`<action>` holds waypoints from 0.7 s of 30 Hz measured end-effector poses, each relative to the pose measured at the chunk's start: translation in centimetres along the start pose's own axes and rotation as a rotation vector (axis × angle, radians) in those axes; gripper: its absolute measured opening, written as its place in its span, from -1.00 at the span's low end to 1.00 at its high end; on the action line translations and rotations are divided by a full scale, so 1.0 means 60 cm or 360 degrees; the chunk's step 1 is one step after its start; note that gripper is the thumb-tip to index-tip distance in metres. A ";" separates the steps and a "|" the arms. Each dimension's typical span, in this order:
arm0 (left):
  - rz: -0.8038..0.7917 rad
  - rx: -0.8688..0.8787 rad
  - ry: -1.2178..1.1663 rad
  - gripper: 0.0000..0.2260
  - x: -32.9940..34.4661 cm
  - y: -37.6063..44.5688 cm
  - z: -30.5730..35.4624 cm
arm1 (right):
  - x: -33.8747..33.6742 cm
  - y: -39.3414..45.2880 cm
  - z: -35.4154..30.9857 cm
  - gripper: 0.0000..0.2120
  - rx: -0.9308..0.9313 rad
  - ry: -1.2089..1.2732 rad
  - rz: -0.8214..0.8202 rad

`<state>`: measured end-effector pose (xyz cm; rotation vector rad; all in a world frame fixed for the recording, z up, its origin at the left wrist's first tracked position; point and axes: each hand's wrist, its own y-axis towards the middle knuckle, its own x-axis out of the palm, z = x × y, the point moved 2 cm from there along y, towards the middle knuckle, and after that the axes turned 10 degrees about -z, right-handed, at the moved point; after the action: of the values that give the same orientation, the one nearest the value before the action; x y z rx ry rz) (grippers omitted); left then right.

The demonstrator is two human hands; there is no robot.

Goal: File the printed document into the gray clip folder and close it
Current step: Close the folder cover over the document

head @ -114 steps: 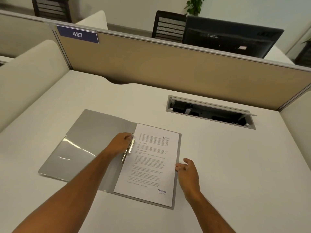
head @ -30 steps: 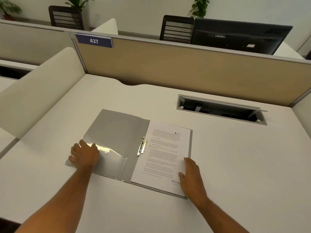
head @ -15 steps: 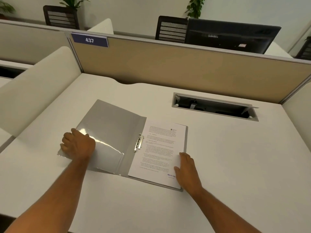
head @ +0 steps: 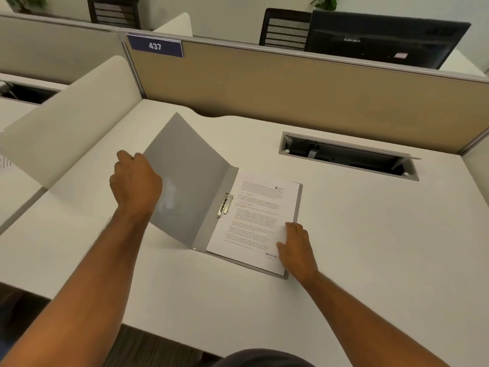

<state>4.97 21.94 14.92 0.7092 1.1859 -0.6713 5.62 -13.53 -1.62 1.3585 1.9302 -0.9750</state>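
Folder (head: 190, 181) lies open on the desk (head: 370, 247), its left cover raised off the surface and tilted. Left hand (head: 136, 181) at that cover's outer left edge, fingers behind it. Document (head: 254, 218) lies on the folder's right half, right of the left hand. Clip (head: 225, 205) at the spine, between the two hands. Right hand (head: 297, 247) rests on the document's near right corner. Cable slot (head: 349, 156) beyond the right hand; partition (head: 291, 83) behind both.

white desk (head: 370, 234), gray clip folder (head: 195, 186) lying open on it
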 end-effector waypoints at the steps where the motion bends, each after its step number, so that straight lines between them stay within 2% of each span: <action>1: -0.0007 0.0043 -0.0004 -0.87 -0.014 -0.003 0.009 | -0.001 0.000 0.000 -0.51 -0.0003 0.0008 0.0004; 5: -0.0072 0.0215 -0.0084 -0.84 -0.056 -0.021 0.051 | -0.005 0.000 0.001 -0.56 -0.0009 0.0035 0.0015; 8: -0.0244 0.0391 -0.0236 -0.79 -0.066 -0.043 0.089 | -0.014 0.003 0.005 -0.59 0.0012 0.0181 0.0010; 12: -0.0478 0.0536 -0.0471 -0.61 -0.058 -0.080 0.142 | -0.031 0.009 0.007 -0.66 0.0118 0.0516 0.0017; 15: -0.0660 0.0551 -0.0574 -0.51 -0.029 -0.105 0.165 | -0.040 0.008 0.009 -0.79 0.0163 0.0713 0.0023; 21: -0.0942 0.0449 -0.0428 -0.48 0.089 -0.127 0.148 | -0.054 0.004 0.003 -0.63 0.0298 0.1395 0.0039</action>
<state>5.46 9.80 10.68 0.4719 1.0590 -1.4058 6.88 -15.33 0.77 2.1586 2.4485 -0.5852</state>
